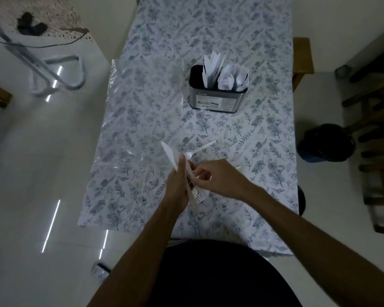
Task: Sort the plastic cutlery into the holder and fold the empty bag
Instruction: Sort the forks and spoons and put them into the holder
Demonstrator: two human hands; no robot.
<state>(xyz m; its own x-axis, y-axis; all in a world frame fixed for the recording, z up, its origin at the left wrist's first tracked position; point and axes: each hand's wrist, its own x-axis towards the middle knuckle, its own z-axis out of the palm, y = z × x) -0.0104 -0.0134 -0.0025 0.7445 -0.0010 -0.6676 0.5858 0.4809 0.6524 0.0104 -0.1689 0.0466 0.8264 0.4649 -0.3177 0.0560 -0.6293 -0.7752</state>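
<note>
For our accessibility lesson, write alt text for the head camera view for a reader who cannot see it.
A person's left hand grips a bundle of white plastic cutlery while the right hand pinches one piece from it, above a floral tablecloth. Farther back stands a metal holder already holding cutlery, with a clear plastic bag flat to its left.

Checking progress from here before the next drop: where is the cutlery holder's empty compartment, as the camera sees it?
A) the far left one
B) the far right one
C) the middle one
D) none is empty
A: in the holder, the leftmost slot shows only dark interior, while knives, spoons and forks fill the slots to its right.
</note>
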